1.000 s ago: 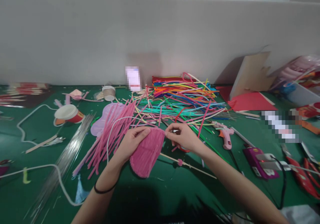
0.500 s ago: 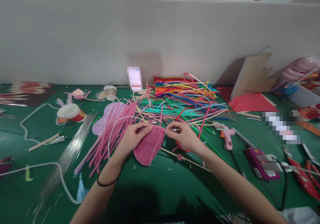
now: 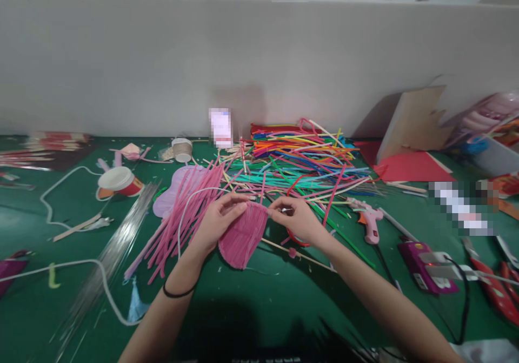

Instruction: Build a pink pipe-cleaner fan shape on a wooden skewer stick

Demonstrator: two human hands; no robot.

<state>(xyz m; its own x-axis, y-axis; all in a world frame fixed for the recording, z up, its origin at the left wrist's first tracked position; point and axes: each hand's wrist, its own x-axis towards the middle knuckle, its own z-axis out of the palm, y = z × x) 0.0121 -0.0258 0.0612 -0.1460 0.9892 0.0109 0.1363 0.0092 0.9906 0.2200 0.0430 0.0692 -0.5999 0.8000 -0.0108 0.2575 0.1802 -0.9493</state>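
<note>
A pink fan-shaped piece made of pipe cleaners laid side by side [image 3: 244, 239] hangs between my two hands above the green table. My left hand [image 3: 221, 219] pinches its upper left edge, thumb on the front. At its upper right corner, the fingertips of my right hand [image 3: 294, 217] are closed on the same piece. A thin thread trails from its lower tip. Loose pink pipe cleaners [image 3: 184, 214] lie just left of my left hand, partly over a lilac flat shape [image 3: 162, 203]. Red-handled scissors, partly hidden, seem to lie behind my right hand.
A heap of coloured pipe cleaners [image 3: 300, 149] lies at the back. Right are a pink glue gun [image 3: 370, 219], a purple power block [image 3: 425, 268] and red-handled pliers [image 3: 492, 287]. Left are a paper cup [image 3: 121, 182], thin wires [image 3: 121, 238], a white cable [image 3: 107, 287] and a blue tassel [image 3: 137, 304].
The whole view has shifted slightly, so the table things appear a little further right. Both hands keep their hold on the pink piece, almost unmoved.
</note>
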